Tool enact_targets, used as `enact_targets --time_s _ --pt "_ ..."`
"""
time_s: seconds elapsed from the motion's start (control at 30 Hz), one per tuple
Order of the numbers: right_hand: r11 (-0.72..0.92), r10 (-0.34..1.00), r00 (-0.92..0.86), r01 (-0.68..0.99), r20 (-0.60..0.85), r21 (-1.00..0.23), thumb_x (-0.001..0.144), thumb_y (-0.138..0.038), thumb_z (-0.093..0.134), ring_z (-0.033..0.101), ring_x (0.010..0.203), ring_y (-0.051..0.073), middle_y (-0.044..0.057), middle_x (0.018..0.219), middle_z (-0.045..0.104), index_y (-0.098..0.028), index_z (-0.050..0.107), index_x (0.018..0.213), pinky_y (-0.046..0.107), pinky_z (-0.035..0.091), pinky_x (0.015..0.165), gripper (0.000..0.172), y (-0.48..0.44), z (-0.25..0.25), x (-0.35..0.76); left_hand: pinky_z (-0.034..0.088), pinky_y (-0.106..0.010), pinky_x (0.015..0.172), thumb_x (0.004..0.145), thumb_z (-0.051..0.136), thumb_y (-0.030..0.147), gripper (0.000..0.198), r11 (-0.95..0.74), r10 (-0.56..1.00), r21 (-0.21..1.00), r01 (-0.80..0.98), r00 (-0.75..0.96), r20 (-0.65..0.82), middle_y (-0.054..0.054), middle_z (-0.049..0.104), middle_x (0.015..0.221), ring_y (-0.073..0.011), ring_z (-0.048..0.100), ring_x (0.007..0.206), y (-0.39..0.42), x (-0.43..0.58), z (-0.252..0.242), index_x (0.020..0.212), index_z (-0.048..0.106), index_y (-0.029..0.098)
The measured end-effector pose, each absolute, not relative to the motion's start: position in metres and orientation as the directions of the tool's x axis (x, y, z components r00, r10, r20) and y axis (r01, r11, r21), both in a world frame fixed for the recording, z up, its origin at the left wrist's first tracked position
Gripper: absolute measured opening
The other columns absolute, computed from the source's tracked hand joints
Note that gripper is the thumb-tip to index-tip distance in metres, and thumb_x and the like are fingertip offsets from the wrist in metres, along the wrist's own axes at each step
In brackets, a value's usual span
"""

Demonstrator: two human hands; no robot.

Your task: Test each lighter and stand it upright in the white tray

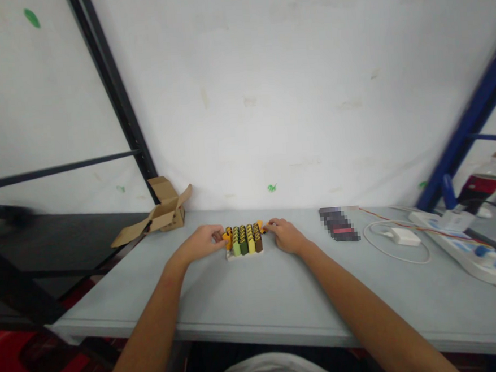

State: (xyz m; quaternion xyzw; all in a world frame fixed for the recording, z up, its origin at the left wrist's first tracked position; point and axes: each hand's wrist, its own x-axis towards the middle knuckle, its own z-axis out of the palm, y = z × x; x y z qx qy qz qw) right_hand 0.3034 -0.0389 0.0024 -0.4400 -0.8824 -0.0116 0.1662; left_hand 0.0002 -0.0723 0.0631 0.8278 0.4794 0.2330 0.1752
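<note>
On the grey table stands a compact block of small upright pieces [247,244] in rows of light green, dark green, yellow and brown, with yellow-and-black patterned tops. They sit on a thin white base [245,255]. At the block's left end my left hand [205,241] has thumb and fingers closed round an orange-yellow piece [227,239]. My right hand [286,234] pinches another small orange piece [261,227] at the right end. Whether these orange pieces are fixed to the block is too small to tell.
An opened cardboard box [171,211] lies at the back left against the wall. Right of my hands are a pixelated dark flat item [339,225], a white adapter [405,236] with a looped cable, and a white power strip [469,255]. A bottle [485,178] stands far right.
</note>
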Motion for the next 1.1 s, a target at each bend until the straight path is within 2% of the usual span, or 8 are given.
enact_targets --time_s 0.23,0.43,0.63,0.8,0.87,0.93,1.0,1.1 --pt "0.573 0.796 -0.512 0.809 0.322 -0.131 0.083 -0.005 0.047 0.051 0.108 0.024 0.014 0.121 0.057 -0.021 0.06 0.133 0.035 0.039 0.096 0.054 -0.044 0.004 0.3 0.041 -0.024 0.058 0.075 0.059 0.037 0.02 -0.49 0.872 0.447 0.749 0.418 0.255 -0.001 0.066 0.067 -0.016 0.058 0.064 -0.07 0.003 0.058 0.069 0.06 0.018" --pt "0.573 0.799 -0.506 0.804 0.324 -0.158 0.091 -0.011 0.046 0.052 0.107 0.022 0.011 0.118 0.062 -0.017 0.066 0.115 0.034 0.038 0.096 0.032 -0.048 0.007 0.303 0.042 -0.024 0.058 0.075 0.06 0.04 0.023 -0.477 0.878 0.494 0.727 0.412 0.242 -0.001 0.066 0.066 -0.0159 0.057 0.063 -0.069 0.005 0.057 0.07 0.062 0.018" --pt "0.516 0.835 -0.466 0.848 0.294 -0.123 0.097 -0.02 0.044 0.052 0.105 0.023 0.013 0.115 0.059 -0.021 0.067 0.121 0.034 0.038 0.094 0.033 -0.051 0.01 0.305 0.043 -0.024 0.059 0.076 0.061 0.042 0.025 -0.461 0.887 0.511 0.725 0.395 0.239 -0.001 0.066 0.067 -0.016 0.058 0.064 -0.068 0.003 0.056 0.07 0.061 0.018" --pt "0.475 0.861 -0.43 0.872 0.272 -0.123 0.099 -0.028 0.043 0.051 0.107 0.026 0.016 0.117 0.059 -0.016 0.065 0.114 0.037 0.039 0.093 0.029 -0.053 0.007 0.305 0.043 -0.024 0.06 0.078 0.061 0.042 0.026 -0.461 0.878 0.548 0.698 0.448 0.168 0.0 0.066 0.067 -0.0158 0.059 0.064 -0.068 0.003 0.053 0.073 0.064 0.017" --pt "0.473 0.865 -0.409 0.859 0.292 -0.198 0.099 -0.027 0.042 0.053 0.104 0.025 0.016 0.115 0.061 -0.015 0.062 0.111 0.037 0.04 0.091 0.026 -0.054 0.007 0.306 0.043 -0.024 0.059 0.077 0.062 0.043 0.027 -0.454 0.878 0.562 0.692 0.456 0.147 0.0 0.066 0.067 -0.0161 0.059 0.064 -0.068 0.003 0.053 0.075 0.065 0.017" --pt "0.488 0.863 -0.369 0.787 0.345 -0.378 0.1 -0.025 0.038 0.057 0.095 0.021 0.013 0.106 0.065 -0.014 0.059 0.11 0.034 0.041 0.086 0.025 -0.053 0.007 0.307 0.043 -0.025 0.059 0.076 0.064 0.045 0.029 -0.442 0.882 0.579 0.685 0.451 0.139 0.0 0.067 0.067 -0.0167 0.06 0.064 -0.069 0.003 0.054 0.075 0.066 0.016" --pt "0.515 0.853 -0.316 0.639 0.414 -0.572 0.101 -0.026 0.031 0.058 0.083 0.018 0.008 0.091 0.065 -0.016 0.058 0.103 0.03 0.043 0.08 0.029 -0.052 0.009 0.309 0.044 -0.025 0.059 0.074 0.066 0.048 0.032 -0.434 0.882 0.59 0.68 0.455 0.125 0.0 0.067 0.066 -0.0169 0.06 0.064 -0.07 0.001 0.055 0.075 0.066 0.017" --pt "0.529 0.848 -0.234 0.412 0.475 -0.742 0.099 -0.033 0.03 0.054 0.071 0.016 0.002 0.073 0.057 -0.017 0.059 0.082 0.027 0.042 0.069 0.036 -0.052 0.015 0.308 0.044 -0.025 0.059 0.077 0.064 0.054 0.037 -0.434 0.885 0.588 0.682 0.446 0.135 -0.001 0.066 0.066 -0.017 0.059 0.063 -0.069 -0.004 0.056 0.075 0.068 0.017"
